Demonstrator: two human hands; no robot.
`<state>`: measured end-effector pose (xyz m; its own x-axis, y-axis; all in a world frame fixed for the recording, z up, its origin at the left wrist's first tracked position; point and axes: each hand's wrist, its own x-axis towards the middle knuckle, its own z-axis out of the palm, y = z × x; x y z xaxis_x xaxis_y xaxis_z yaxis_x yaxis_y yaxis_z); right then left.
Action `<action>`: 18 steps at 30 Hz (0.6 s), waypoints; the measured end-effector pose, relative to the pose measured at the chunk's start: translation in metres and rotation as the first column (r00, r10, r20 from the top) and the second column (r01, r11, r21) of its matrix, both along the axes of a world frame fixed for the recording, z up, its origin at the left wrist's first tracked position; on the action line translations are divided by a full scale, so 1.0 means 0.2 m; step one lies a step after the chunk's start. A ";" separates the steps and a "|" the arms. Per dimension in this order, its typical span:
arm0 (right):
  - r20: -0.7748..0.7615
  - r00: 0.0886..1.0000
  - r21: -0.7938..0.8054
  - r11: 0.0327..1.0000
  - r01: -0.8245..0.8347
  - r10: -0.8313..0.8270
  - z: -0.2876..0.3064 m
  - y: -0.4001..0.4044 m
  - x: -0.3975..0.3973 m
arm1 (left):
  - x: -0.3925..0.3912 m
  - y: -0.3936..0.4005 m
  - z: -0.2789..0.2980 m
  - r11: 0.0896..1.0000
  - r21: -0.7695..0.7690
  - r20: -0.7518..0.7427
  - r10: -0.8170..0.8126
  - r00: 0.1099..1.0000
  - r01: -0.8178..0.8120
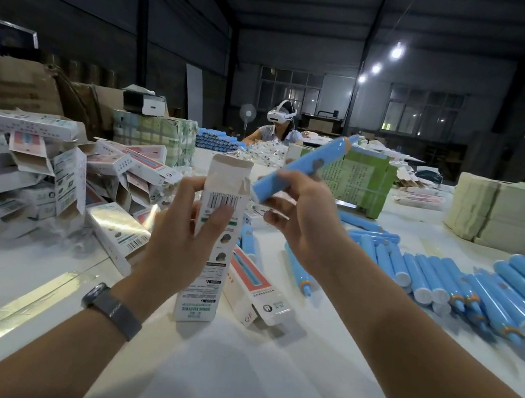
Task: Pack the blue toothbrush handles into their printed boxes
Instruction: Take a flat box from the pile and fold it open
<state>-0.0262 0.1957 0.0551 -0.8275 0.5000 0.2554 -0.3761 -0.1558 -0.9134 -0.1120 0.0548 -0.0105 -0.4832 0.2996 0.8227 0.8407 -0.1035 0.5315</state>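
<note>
My right hand (299, 219) has its fingers curled round the lower part of a blue toothbrush handle (304, 169), gripping it near the flat white base. From my palm the handle's long axis runs toward about one o'clock, its narrow orange-ringed tip pointing up and away from me, its base low and to the left. That base hangs just beside the open mouth of the printed box (217, 233), at roughly three o'clock from the opening, near it but not yet inside.

My left hand (183, 237) holds the box upright, thumb across the barcode and fingers wrapped behind. The box's long axis runs close to twelve-to-six, with the top flaps open and one flap standing toward the handle.

So the two axes disagree: the handle is tilted, the box nearly vertical. I judge the next move needs me to swing the base over to about nine o'clock and stand the handle upright, so it drops in base first past that flap.

Further out, at about three o'clock on the table (240, 386), lies the supply of loose blue handles (482, 291); at nine o'clock, the heap of boxes (32, 174).
</note>
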 end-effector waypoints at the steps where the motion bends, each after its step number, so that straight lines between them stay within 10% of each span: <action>1: -0.030 0.999 0.003 1.000 0.025 -0.025 0.02 -0.01 0.01 | 0.00 0.00 0.00 1.000 -0.007 -0.019 0.022 1.000 -0.022; 14: -0.346 0.938 0.306 0.941 0.142 -0.029 0.08 -0.07 0.09 | 0.04 0.02 0.00 0.978 -0.102 -0.161 0.163 0.973 -0.181; 18: -0.401 0.907 0.543 0.763 0.350 -0.131 0.08 -0.09 0.09 | 0.04 0.02 0.00 0.979 -0.107 -0.124 0.158 0.980 -0.171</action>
<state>-0.0082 0.1783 0.0715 -0.5150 0.3282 0.7919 -0.6104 0.5081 -0.6076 -0.1049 0.0596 -0.0102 -0.4382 0.3206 0.8398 0.8972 0.0981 0.4307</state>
